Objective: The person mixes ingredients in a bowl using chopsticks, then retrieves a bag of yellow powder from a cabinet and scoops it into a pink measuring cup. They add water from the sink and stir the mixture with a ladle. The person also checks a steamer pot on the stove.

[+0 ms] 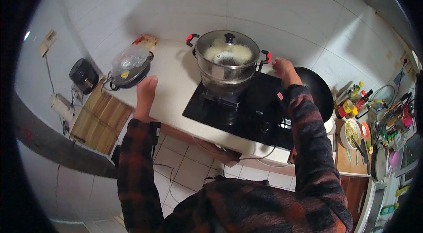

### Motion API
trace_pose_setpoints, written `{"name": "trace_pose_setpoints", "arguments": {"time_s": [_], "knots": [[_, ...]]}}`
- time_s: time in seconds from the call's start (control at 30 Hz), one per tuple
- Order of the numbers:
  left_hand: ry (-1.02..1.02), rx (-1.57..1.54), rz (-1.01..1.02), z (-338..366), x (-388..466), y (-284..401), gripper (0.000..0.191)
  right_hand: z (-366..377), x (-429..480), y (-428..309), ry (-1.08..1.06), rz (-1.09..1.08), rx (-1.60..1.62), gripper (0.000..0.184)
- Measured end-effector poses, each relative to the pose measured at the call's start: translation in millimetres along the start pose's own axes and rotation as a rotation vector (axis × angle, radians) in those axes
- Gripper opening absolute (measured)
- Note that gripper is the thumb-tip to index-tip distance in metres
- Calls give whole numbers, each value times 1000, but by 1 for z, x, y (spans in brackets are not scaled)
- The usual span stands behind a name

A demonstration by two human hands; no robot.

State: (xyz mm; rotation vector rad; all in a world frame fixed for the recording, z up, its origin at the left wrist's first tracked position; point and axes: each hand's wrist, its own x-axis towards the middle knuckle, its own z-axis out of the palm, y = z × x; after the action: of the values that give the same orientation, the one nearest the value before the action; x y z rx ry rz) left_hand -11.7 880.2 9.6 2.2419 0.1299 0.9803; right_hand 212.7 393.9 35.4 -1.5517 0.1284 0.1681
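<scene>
A stainless-steel steamer pot (224,76) with a fogged glass lid (211,43) stands on a black cooktop (211,109). Through the lid, pale rounded food (243,52) shows. My right hand (285,69) is just right of the pot's red-and-black side handle (266,57), fingers bent, with a gap between them. Behind that forearm sits a black wok (319,90). My left hand (147,89) is curled beside a lidded electric pan (132,79), over the counter's left part; whether it touches the pan cannot be told. Clear plastic wrap (130,57) lies on the pan's lid.
To the right, a white bowl of chopped food (350,132) with dark utensils rests on a wooden board (344,163), near several seasoning bottles (357,100). A folded wooden panel (100,120) and a black appliance (84,76) are at left. A cable (264,155) hangs at the counter's front edge.
</scene>
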Motion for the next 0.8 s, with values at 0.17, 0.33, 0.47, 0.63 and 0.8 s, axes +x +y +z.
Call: {"name": "trace_pose_setpoints", "arguments": {"time_s": [0.17,0.33,0.47,0.63,0.8], "knots": [[-75,-235,-95,72,72,-10,31,6,8,9,-51,-60,-3,27],[-237,-500,-297,128,134,-26,31,-1,9,9,-146,-112,-135,28],[-301,-619,-507,157,167,-33,32,8,11,8,45,-50,-9,25],[-511,-783,-470,162,178,-28,34,18,7,5,113,-54,-9,22],[-576,-689,-503,160,186,-21,34,17,2,0,104,-58,64,18]]}}
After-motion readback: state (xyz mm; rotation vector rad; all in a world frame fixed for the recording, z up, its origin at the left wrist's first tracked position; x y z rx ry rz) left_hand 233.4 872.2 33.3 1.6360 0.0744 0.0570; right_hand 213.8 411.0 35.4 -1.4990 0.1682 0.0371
